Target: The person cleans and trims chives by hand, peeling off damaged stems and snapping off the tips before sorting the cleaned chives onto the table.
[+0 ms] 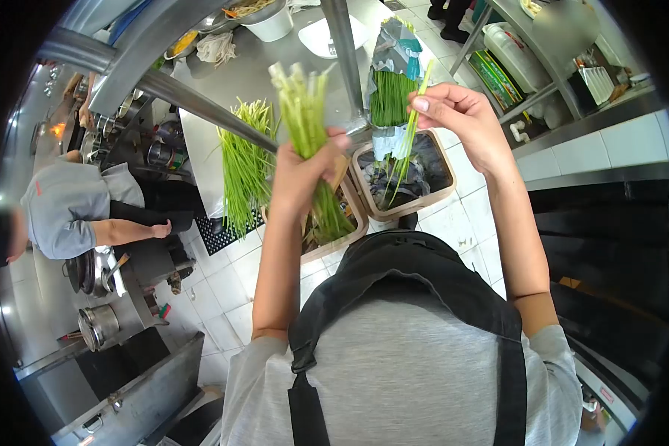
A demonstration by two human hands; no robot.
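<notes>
My left hand [308,177] is closed around a thick bunch of garlic chives [302,111], pale stem ends up and green leaves hanging below; hand and bunch are blurred by motion. My right hand [461,123] pinches a few thin chive blades [409,145] between thumb and fingers, their tips dangling over a bin [412,208] with dark bags in it. Left of my left hand, a loose heap of chives [244,171] lies on the steel table [208,85], its leaves drooping past the edge. A second bundle of chives [392,97], partly wrapped, lies beyond the right bin.
Another bin [355,236] with scraps stands below my left hand. Metal posts [342,52] rise from the table. A white bucket [271,22] and white basin [333,36] sit at the back. At left, a person [82,208] works by the stove. Shelves [543,89] stand right.
</notes>
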